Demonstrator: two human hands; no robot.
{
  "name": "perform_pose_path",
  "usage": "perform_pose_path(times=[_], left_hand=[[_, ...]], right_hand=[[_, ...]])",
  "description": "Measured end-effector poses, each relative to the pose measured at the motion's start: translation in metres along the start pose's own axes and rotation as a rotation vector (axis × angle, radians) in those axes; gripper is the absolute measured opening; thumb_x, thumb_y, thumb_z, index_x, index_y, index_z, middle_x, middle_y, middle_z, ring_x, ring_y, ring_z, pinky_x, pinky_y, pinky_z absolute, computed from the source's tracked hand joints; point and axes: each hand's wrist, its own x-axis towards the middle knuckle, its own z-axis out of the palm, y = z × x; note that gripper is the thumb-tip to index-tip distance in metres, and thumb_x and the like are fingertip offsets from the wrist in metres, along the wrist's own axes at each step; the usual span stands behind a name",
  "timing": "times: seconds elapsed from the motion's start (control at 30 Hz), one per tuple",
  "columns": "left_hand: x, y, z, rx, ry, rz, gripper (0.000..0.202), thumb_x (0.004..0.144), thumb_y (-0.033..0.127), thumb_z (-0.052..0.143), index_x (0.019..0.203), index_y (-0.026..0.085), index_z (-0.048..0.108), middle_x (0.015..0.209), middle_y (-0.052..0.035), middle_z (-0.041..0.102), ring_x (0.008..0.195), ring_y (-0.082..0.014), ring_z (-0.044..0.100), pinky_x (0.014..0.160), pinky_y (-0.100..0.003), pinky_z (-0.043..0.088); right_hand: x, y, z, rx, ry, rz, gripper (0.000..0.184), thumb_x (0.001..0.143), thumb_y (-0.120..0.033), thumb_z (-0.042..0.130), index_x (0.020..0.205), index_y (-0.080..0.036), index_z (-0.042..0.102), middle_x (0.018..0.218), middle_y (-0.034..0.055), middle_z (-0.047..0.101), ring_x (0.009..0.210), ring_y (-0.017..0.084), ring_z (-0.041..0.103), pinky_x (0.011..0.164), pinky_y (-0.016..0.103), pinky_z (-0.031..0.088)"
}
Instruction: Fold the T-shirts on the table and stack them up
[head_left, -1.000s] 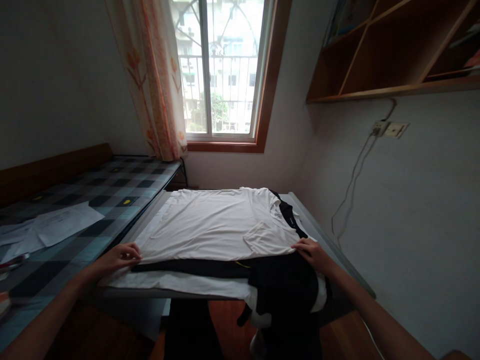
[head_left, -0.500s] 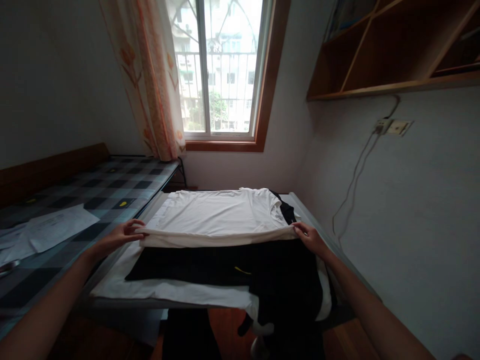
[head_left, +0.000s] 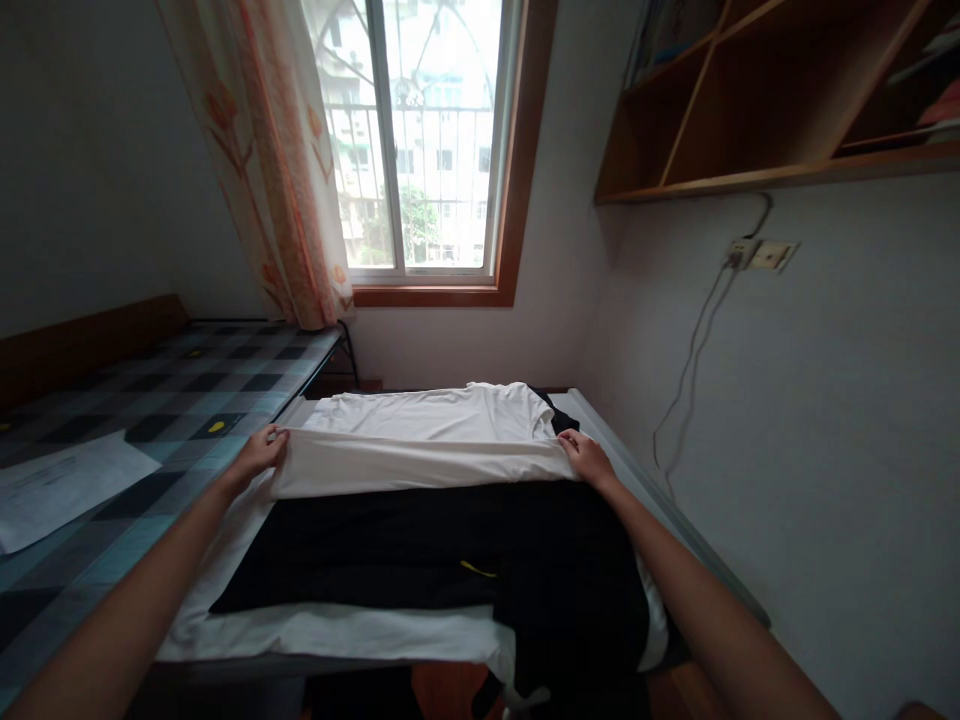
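A white T-shirt [head_left: 420,462] lies across the table, its near edge lifted and turned over toward the far side. My left hand [head_left: 259,450] pinches the folded edge at its left end. At the other end, near the neckline, my right hand [head_left: 586,456] grips the same edge between thumb and fingers. Under the shirt is a black garment [head_left: 375,545] with a small yellow mark; part of it hangs over the front edge. White cloth [head_left: 315,632] shows beneath the black one.
To the left stands a bed with a checked mattress [head_left: 247,385], papers [head_left: 67,485] lying on it. A window [head_left: 420,150] with a flowered curtain [head_left: 277,180] is ahead. Wooden shelves [head_left: 750,110] and a socket with a hanging cable [head_left: 742,252] are on the right wall.
Both hands have moved away from me with the shirt's edge, which is folded farther over. The turned-over white strip is wider and more of the black garment shows. The view has shifted slightly right.
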Motion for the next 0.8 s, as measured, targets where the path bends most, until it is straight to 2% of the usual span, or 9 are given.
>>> perform_pose_path(times=[0.13, 0.23, 0.37, 0.43, 0.5, 0.57, 0.63, 0.73, 0.8], left_hand=[[0.015, -0.009, 0.011, 0.171, 0.074, 0.111, 0.032, 0.075, 0.05, 0.046, 0.083, 0.02, 0.052, 0.077, -0.0038, 0.061, 0.077, -0.0217, 0.061, 0.068, -0.029, 0.049], [0.025, -0.019, 0.018, 0.269, 0.083, 0.14, 0.029, 0.079, 0.044, 0.042, 0.086, 0.018, 0.054, 0.083, -0.0064, 0.063, 0.084, -0.024, 0.061, 0.076, -0.031, 0.048], [0.032, -0.025, 0.022, 0.384, 0.078, 0.137, 0.035, 0.085, 0.044, 0.04, 0.096, 0.015, 0.056, 0.086, -0.008, 0.065, 0.083, -0.0242, 0.062, 0.075, -0.031, 0.047], [0.03, -0.024, 0.022, 0.437, 0.063, 0.11, 0.04, 0.087, 0.046, 0.041, 0.105, 0.013, 0.056, 0.082, -0.0078, 0.066, 0.078, -0.0239, 0.062, 0.072, -0.032, 0.047], [0.023, -0.022, 0.022, 0.509, 0.077, 0.142, 0.045, 0.086, 0.047, 0.045, 0.114, 0.013, 0.055, 0.087, -0.0094, 0.066, 0.079, -0.0247, 0.063, 0.072, -0.033, 0.048], [0.011, -0.019, 0.024, 0.581, 0.119, 0.296, 0.049, 0.085, 0.048, 0.046, 0.119, 0.013, 0.054, 0.103, -0.0131, 0.065, 0.093, -0.0271, 0.063, 0.081, -0.036, 0.049], [-0.006, -0.017, 0.027, 0.633, 0.077, 0.508, 0.052, 0.084, 0.052, 0.047, 0.121, 0.017, 0.056, 0.119, -0.0138, 0.061, 0.11, -0.0284, 0.058, 0.092, -0.039, 0.046], [-0.032, -0.015, 0.031, 0.697, -0.161, 0.733, 0.052, 0.081, 0.057, 0.053, 0.121, 0.024, 0.06, 0.131, -0.0097, 0.057, 0.12, -0.0283, 0.053, 0.099, -0.041, 0.043], [-0.046, -0.013, 0.031, 0.73, -0.226, 0.809, 0.046, 0.081, 0.051, 0.056, 0.119, 0.028, 0.063, 0.132, -0.0082, 0.056, 0.119, -0.0284, 0.053, 0.1, -0.043, 0.042]], right_hand=[[0.004, -0.001, 0.003, -0.095, -0.032, 0.048, 0.03, 0.094, -0.038, 0.041, 0.103, -0.026, 0.068, 0.107, 0.0059, 0.071, 0.098, 0.025, 0.064, 0.075, 0.029, 0.044], [0.004, -0.004, 0.008, -0.172, -0.059, 0.106, 0.031, 0.095, -0.039, 0.041, 0.105, -0.027, 0.067, 0.11, 0.0059, 0.07, 0.097, 0.025, 0.064, 0.074, 0.03, 0.044], [0.004, -0.006, 0.013, -0.226, -0.056, 0.144, 0.032, 0.095, -0.041, 0.04, 0.108, -0.027, 0.065, 0.108, 0.0078, 0.07, 0.094, 0.025, 0.064, 0.073, 0.032, 0.043], [0.003, -0.008, 0.012, -0.239, -0.057, 0.151, 0.031, 0.095, -0.042, 0.041, 0.108, -0.026, 0.065, 0.105, 0.0084, 0.07, 0.092, 0.025, 0.065, 0.072, 0.031, 0.042], [-0.001, -0.01, 0.01, -0.268, -0.004, 0.132, 0.031, 0.095, -0.04, 0.042, 0.108, -0.025, 0.065, 0.105, 0.0095, 0.069, 0.092, 0.025, 0.064, 0.074, 0.032, 0.042], [-0.008, -0.016, 0.009, -0.318, 0.117, 0.046, 0.032, 0.095, -0.037, 0.041, 0.109, -0.022, 0.065, 0.108, 0.0116, 0.066, 0.097, 0.026, 0.062, 0.08, 0.035, 0.042], [-0.016, -0.025, 0.01, -0.35, 0.205, -0.124, 0.035, 0.096, -0.037, 0.039, 0.112, -0.019, 0.065, 0.115, 0.0136, 0.064, 0.105, 0.027, 0.058, 0.088, 0.038, 0.039], [-0.026, -0.042, 0.021, -0.328, 0.141, -0.393, 0.042, 0.097, -0.043, 0.036, 0.12, -0.019, 0.063, 0.128, 0.0137, 0.058, 0.119, 0.027, 0.051, 0.098, 0.039, 0.035], [-0.03, -0.051, 0.032, -0.327, 0.061, -0.473, 0.048, 0.097, -0.048, 0.034, 0.128, -0.021, 0.059, 0.138, 0.0128, 0.052, 0.129, 0.027, 0.044, 0.104, 0.041, 0.031]])
